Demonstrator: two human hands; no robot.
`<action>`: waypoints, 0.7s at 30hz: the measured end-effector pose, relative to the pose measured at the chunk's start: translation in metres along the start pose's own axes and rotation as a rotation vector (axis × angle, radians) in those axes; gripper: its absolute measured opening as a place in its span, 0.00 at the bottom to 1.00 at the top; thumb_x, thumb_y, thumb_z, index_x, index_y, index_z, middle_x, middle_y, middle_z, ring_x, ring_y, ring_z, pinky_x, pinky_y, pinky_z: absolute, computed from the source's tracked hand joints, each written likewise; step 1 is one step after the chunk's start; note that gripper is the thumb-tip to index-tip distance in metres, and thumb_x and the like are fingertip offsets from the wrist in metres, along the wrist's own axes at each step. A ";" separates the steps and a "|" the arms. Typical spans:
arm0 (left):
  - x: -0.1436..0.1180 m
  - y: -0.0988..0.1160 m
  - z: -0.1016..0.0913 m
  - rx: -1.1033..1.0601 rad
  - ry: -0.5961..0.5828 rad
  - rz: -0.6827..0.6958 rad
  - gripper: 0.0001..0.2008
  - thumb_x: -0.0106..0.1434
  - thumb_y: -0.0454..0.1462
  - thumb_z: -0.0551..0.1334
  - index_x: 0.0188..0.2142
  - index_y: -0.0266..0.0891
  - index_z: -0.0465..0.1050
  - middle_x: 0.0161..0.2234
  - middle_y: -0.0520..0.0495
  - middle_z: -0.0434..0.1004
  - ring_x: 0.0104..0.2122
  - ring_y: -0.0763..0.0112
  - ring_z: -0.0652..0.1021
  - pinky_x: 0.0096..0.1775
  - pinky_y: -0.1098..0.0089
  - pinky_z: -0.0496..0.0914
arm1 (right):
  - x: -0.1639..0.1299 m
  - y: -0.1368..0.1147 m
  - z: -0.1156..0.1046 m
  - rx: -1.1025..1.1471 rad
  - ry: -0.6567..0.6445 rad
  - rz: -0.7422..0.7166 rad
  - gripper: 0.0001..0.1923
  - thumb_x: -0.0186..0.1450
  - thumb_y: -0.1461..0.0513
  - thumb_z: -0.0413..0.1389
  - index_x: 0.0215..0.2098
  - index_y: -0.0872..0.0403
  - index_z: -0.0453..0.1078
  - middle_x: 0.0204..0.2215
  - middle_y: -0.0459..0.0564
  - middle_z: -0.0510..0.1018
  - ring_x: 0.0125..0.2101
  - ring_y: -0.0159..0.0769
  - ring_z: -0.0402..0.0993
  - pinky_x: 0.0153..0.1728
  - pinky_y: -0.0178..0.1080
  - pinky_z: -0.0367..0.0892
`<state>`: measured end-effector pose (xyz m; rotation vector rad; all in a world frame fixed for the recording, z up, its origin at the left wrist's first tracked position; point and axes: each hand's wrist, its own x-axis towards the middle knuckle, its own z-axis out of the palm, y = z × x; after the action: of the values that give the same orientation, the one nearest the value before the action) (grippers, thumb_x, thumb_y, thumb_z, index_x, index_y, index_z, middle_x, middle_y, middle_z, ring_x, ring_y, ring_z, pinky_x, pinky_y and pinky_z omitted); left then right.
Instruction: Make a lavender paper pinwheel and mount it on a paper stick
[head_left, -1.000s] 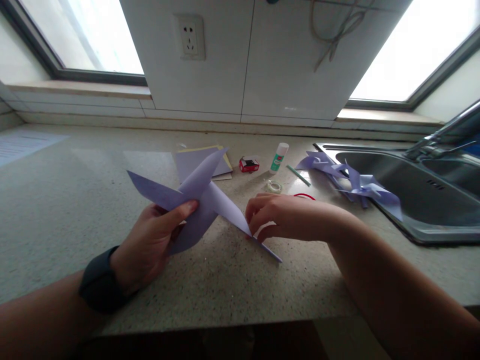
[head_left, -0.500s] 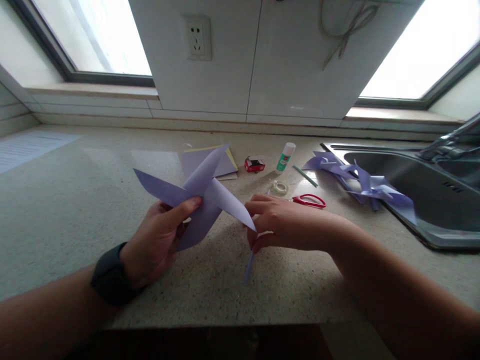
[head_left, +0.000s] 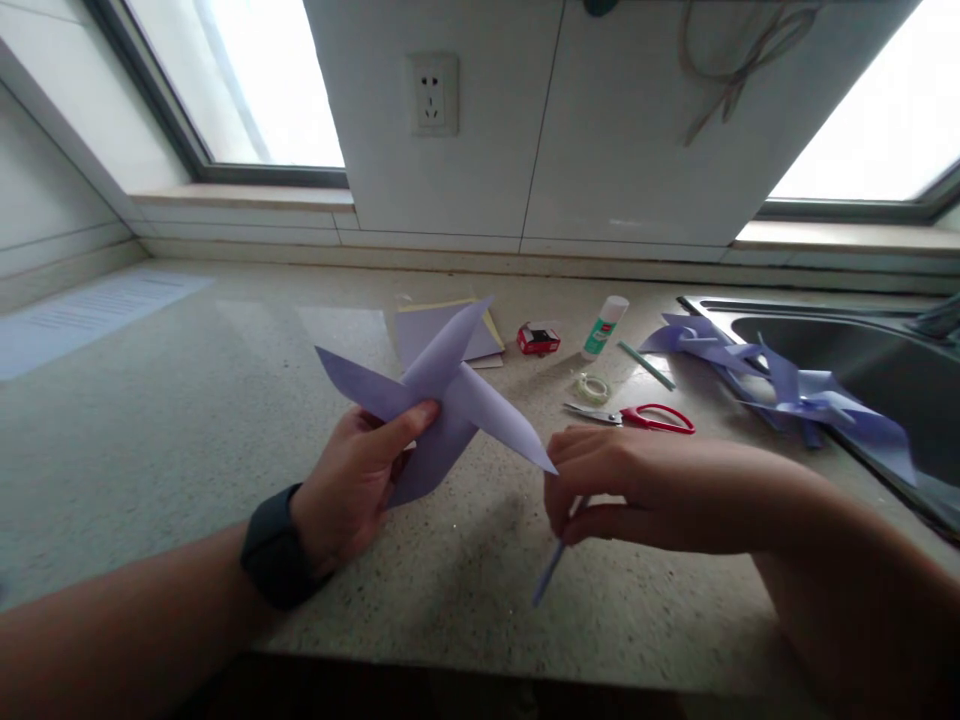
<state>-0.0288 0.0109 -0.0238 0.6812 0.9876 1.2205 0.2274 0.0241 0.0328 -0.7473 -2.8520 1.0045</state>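
A purple paper pinwheel (head_left: 450,385) is pinched at its middle by my left hand (head_left: 367,460), with the thumb pressed on the front and the other fingers behind. My right hand (head_left: 607,480) is closed round a thin purple paper stick (head_left: 550,573), whose lower end slants down towards the counter. One blade tip of the pinwheel reaches the fingers of my right hand; whether it touches them I cannot tell. Just beyond that hand lie red-handled scissors (head_left: 660,418) and a roll of clear tape (head_left: 592,388).
Behind the pinwheel are stacked paper sheets (head_left: 420,335), a small red box (head_left: 538,340), a glue stick (head_left: 604,328) and a green stick (head_left: 646,365). More purple pinwheels (head_left: 806,400) lie by the sink (head_left: 757,335). A printed sheet (head_left: 97,310) is at far left.
The view has shifted left, so everything appears further right. My right hand has turned a little, and more of the purple stick shows. The left hand keeps its hold on the pinwheel.
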 end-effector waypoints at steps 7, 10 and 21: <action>0.002 -0.006 -0.005 0.062 -0.054 0.060 0.12 0.56 0.40 0.76 0.39 0.38 0.83 0.35 0.48 0.85 0.31 0.73 0.81 0.33 0.76 0.74 | -0.014 -0.003 -0.006 0.076 0.136 0.032 0.04 0.72 0.63 0.56 0.43 0.52 0.73 0.31 0.43 0.79 0.29 0.28 0.74 0.28 0.31 0.67; 0.002 -0.010 -0.008 0.107 -0.091 0.110 0.12 0.57 0.40 0.75 0.40 0.39 0.83 0.38 0.48 0.85 0.34 0.72 0.81 0.37 0.74 0.75 | -0.006 -0.003 -0.001 0.101 0.275 -0.090 0.04 0.71 0.61 0.59 0.44 0.52 0.73 0.32 0.43 0.78 0.30 0.28 0.74 0.30 0.31 0.68; -0.006 -0.011 -0.005 0.299 -0.180 0.218 0.05 0.57 0.38 0.73 0.32 0.39 0.83 0.31 0.51 0.82 0.31 0.72 0.77 0.36 0.73 0.71 | 0.025 -0.011 0.029 -0.011 0.665 0.043 0.02 0.70 0.62 0.59 0.39 0.52 0.73 0.28 0.40 0.74 0.27 0.26 0.69 0.29 0.31 0.62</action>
<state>-0.0290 0.0018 -0.0336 1.1389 0.9720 1.1844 0.1949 0.0109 0.0132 -0.9311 -2.2726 0.5877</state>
